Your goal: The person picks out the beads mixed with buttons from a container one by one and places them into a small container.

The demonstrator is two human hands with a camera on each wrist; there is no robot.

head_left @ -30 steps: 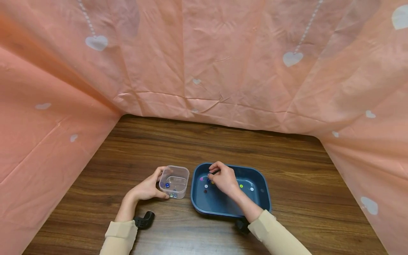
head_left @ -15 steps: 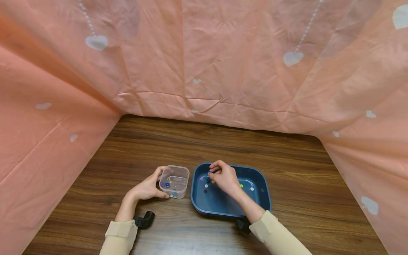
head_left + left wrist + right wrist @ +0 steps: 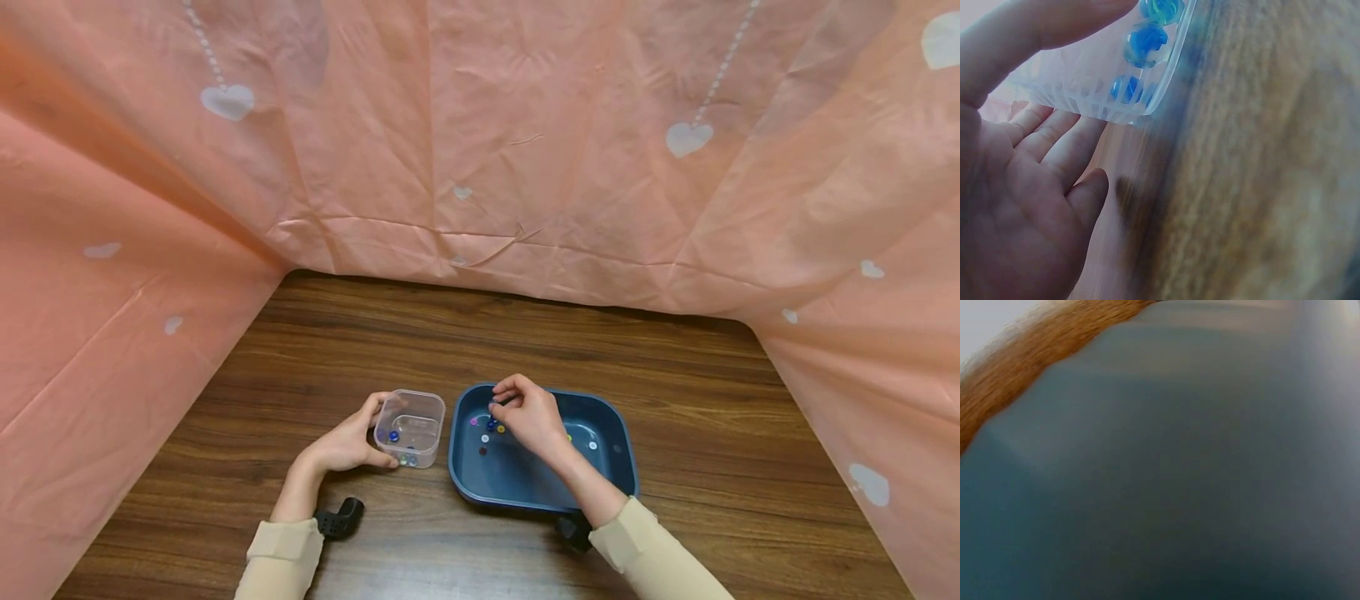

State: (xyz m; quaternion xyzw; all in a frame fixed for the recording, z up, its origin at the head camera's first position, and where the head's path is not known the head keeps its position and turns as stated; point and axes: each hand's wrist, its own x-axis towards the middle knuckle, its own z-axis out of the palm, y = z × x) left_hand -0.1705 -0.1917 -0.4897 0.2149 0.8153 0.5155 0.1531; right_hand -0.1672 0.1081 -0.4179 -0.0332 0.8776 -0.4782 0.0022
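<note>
My left hand [image 3: 352, 442] holds a small clear plastic tub [image 3: 411, 425], thumb on its near side and fingers round the far side. Several blue and green marbles [image 3: 1141, 44] lie in the tub, whose wall [image 3: 1085, 87] fills the left wrist view. To its right stands a dark blue tray [image 3: 621, 467] with several small coloured marbles [image 3: 485, 437] scattered on its floor. My right hand [image 3: 501, 402] hovers over the tray's left half, fingers curled and tips pinched together as on a small marble, which the fingers hide. The right wrist view gives only the blurred tray floor [image 3: 1179, 487].
The tub and tray sit on a brown wooden table [image 3: 450, 333]. Pink sheeting with white hearts [image 3: 480, 150] closes in the back and both sides. Black wrist mounts [image 3: 341, 517] lie under each forearm near the table's front edge.
My right hand has lifted slightly and drifted a little to the right over the tray. The left hand and the tub have stayed put.
</note>
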